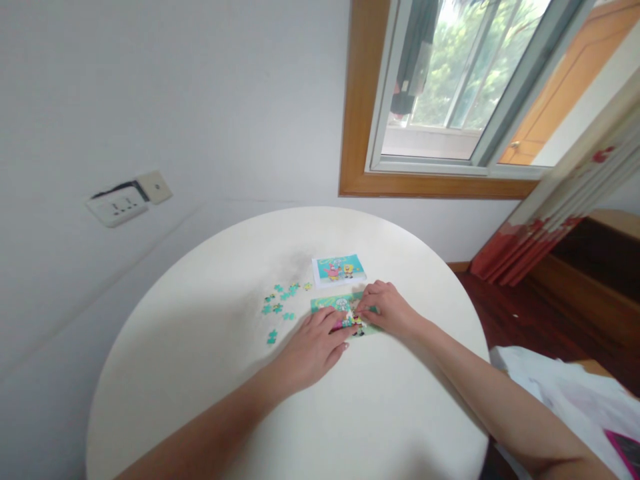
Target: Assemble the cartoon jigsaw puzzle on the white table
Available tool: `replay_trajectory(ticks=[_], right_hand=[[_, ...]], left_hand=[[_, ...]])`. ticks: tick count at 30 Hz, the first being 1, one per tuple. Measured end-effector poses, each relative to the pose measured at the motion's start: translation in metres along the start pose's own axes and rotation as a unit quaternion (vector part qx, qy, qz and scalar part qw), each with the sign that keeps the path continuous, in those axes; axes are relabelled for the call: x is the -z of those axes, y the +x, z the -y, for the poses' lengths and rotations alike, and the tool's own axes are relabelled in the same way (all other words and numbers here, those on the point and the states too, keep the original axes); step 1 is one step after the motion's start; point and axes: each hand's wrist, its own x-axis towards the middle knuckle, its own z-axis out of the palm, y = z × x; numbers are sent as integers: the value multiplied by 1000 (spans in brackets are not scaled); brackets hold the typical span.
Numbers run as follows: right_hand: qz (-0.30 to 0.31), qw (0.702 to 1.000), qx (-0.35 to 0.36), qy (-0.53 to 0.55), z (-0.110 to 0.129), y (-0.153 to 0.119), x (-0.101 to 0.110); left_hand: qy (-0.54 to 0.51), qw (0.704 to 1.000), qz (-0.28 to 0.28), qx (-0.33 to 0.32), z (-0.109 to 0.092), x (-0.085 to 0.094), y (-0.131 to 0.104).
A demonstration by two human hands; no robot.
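A partly covered jigsaw puzzle with a cartoon picture lies flat on the white table, both hands over it. My left hand rests across its left and lower part, fingers stretched out and lying flat. At the puzzle's right side, my right hand has its fingertips and thumb pinched together on a small jigsaw piece, mostly hidden by the fingers. Several loose jigsaw pieces, mostly teal, are scattered to the left, among them one piece near my left wrist. Just beyond the puzzle is a flat picture box showing cartoon figures.
The round white table stands against a wall with a socket. A wood-framed window and a red-and-white curtain are at the right. A white plastic bag sits beside the table's right edge.
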Motion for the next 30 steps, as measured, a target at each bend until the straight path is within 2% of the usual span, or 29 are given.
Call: replay_trajectory(ticks=[24, 30], right_hand=[[-1, 1000, 3, 24, 2, -1, -5], [2, 1000, 10, 19, -5, -3, -8]], left_hand=[[-4, 1000, 14, 9, -2, 3, 1], [-23, 1000, 14, 14, -4, 2, 2]])
